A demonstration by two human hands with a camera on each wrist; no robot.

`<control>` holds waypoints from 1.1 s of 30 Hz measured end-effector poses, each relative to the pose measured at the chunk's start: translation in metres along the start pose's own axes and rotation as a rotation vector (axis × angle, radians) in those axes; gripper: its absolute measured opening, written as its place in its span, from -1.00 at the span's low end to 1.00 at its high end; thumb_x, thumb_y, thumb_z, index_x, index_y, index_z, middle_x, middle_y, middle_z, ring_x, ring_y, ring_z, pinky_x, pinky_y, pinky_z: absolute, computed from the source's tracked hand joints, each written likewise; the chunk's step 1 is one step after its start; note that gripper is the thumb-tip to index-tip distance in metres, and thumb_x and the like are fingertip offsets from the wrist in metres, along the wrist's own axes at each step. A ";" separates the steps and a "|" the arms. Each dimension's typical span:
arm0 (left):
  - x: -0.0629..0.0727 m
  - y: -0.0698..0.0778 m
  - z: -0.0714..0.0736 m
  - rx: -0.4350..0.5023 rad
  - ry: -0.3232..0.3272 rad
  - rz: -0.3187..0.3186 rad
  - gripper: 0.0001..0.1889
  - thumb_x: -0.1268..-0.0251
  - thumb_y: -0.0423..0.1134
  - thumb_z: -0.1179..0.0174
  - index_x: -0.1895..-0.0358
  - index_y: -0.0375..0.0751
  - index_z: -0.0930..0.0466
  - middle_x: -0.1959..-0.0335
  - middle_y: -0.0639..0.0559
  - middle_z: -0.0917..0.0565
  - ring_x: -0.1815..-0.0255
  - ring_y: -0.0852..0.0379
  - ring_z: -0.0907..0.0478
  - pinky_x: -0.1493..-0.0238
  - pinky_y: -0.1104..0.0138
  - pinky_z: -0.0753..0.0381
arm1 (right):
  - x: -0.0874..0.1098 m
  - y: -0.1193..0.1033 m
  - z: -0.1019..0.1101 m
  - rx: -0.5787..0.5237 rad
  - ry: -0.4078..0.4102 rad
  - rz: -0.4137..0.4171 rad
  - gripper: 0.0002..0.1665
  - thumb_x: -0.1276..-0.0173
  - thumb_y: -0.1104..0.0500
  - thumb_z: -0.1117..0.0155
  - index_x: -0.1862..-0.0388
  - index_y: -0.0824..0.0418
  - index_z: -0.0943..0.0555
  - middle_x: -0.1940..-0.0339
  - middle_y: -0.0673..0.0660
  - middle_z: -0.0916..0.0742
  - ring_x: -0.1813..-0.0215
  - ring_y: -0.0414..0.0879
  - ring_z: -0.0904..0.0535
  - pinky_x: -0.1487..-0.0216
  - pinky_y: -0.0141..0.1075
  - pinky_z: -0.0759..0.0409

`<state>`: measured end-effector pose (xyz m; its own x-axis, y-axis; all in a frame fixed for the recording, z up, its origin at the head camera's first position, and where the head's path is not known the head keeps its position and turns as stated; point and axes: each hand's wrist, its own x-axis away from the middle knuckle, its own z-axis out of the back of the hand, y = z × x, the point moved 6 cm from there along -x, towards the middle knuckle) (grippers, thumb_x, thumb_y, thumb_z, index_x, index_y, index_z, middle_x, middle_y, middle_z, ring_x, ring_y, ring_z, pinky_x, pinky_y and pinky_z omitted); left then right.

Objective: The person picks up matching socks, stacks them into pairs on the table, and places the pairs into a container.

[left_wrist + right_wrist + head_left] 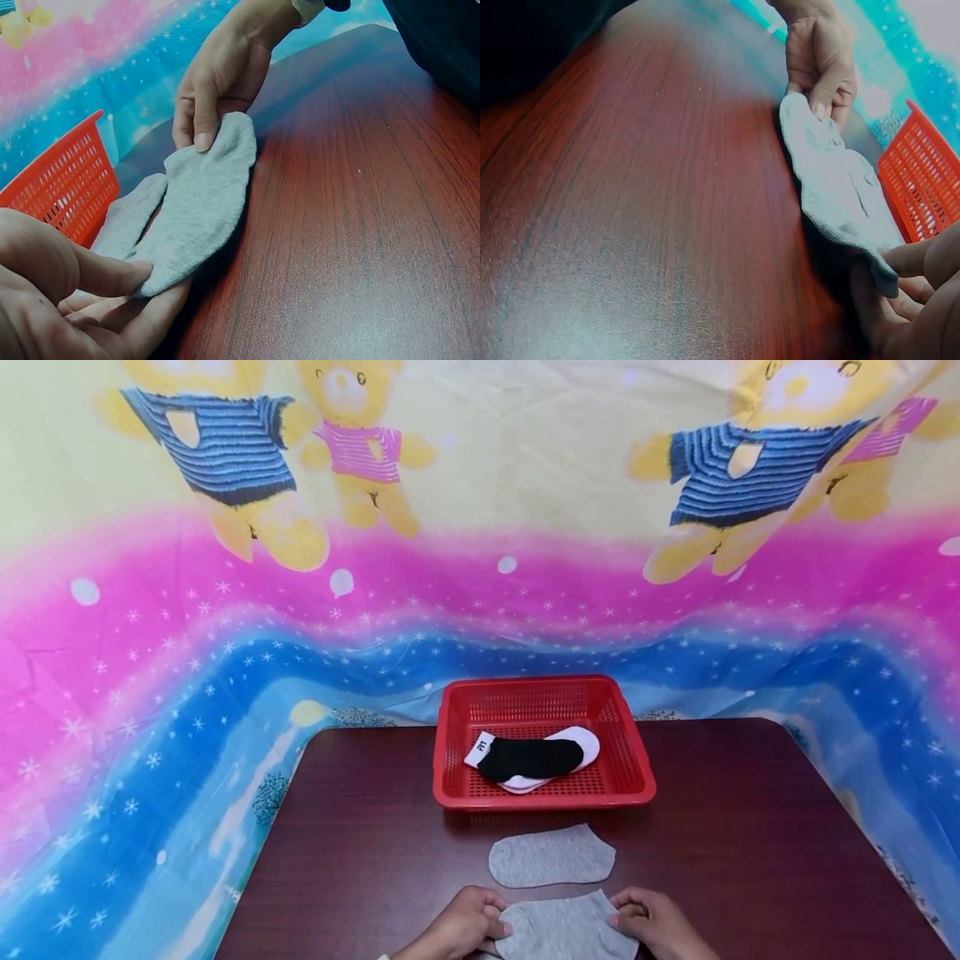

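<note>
Between both hands a light grey ankle sock is held by its two ends at the near side of the table. My left hand pinches the toe end between thumb and fingers. At the cuff end, my right hand pinches the edge. In the left wrist view the sock is stretched between the hands and lifted slightly off the wood, with a shadow beneath. A second grey sock lies flat just beyond it, its toe to the left.
Farther back stands a red plastic basket with perforated walls. Inside it, a black sock with a white cuff lies on a white sock. The dark brown table is backed by a printed curtain with bears.
</note>
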<state>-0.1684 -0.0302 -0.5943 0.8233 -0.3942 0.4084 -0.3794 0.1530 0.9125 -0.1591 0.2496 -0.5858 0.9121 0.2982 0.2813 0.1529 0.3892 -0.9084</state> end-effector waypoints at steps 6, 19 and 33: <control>0.001 0.001 0.001 0.002 0.020 -0.005 -0.83 -0.10 -0.65 -0.26 0.21 -0.56 -0.63 0.37 -0.24 -0.78 0.51 0.24 -0.64 0.44 0.41 -0.69 | -0.003 0.005 0.001 0.010 0.000 -0.052 -0.67 -0.40 0.19 -0.34 0.06 0.47 -0.65 0.28 0.13 -0.78 0.28 -0.32 -0.63 0.26 -0.41 -0.56; 0.005 0.004 0.002 -0.039 0.034 0.018 -0.88 -0.13 -0.65 -0.26 0.25 -0.53 -0.63 0.48 -0.02 -0.74 0.55 0.27 -0.61 0.50 0.44 -0.66 | 0.001 0.005 0.002 0.006 -0.002 -0.038 -0.70 -0.40 0.18 -0.36 0.10 0.44 -0.67 0.31 0.15 -0.78 0.33 -0.38 -0.59 0.28 -0.43 -0.53; 0.003 0.047 0.015 -0.025 0.037 -0.082 -0.87 -0.25 -0.55 -0.26 0.16 -0.52 -0.57 0.48 0.05 -0.69 0.46 0.22 -0.63 0.41 0.29 -0.74 | -0.006 -0.040 0.011 0.073 0.049 0.133 -0.75 -0.36 0.22 -0.39 0.13 0.41 -0.66 0.39 0.03 -0.75 0.36 -0.42 -0.57 0.31 -0.45 -0.54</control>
<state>-0.1904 -0.0381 -0.5507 0.8666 -0.3726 0.3321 -0.2996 0.1438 0.9432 -0.1747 0.2423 -0.5475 0.9402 0.3090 0.1434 0.0036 0.4120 -0.9112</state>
